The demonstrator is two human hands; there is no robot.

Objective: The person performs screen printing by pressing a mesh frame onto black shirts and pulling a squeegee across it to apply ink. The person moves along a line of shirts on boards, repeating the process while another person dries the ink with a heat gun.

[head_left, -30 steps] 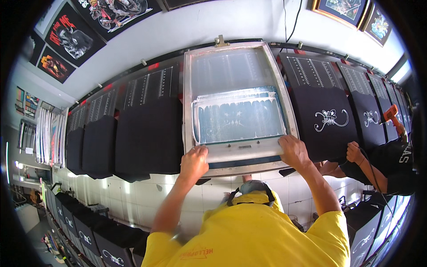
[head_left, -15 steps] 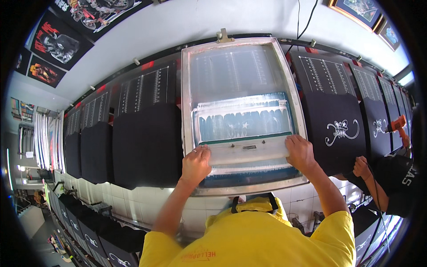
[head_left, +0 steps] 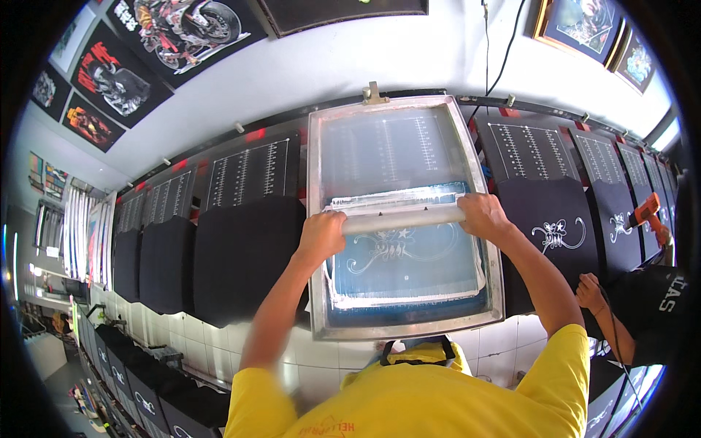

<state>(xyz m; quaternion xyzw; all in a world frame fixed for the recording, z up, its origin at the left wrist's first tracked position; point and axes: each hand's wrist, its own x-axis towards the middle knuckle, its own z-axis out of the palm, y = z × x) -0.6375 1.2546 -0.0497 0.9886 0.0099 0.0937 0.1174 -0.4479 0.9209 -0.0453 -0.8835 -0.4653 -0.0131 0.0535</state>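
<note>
A wide squeegee (head_left: 404,217) lies across the mesh of a metal-framed printing screen (head_left: 496,279), a little above its middle. My left hand (head_left: 323,235) grips the squeegee's left end, and my right hand (head_left: 483,217) is closed round its right end. White ink (head_left: 409,301) lines the near edge and sides of the blue stencil area, with more along the far side of the squeegee. Below the squeegee a curling design with a star (head_left: 394,247) shows in the mesh. What is under the screen is mostly hidden.
Left of the screen, black shirts (head_left: 248,255) lie on boards in a row. To the right, one black shirt (head_left: 546,255) bears a white print. Beyond it, a co-worker's hand (head_left: 593,293) holds a cable, near an orange heat gun (head_left: 645,209). A clamp (head_left: 375,93) stands at the screen's far edge.
Both hands have pushed the squeegee from the near part of the screen to its far part, uncovering the design behind it. The whole view has also shifted.
</note>
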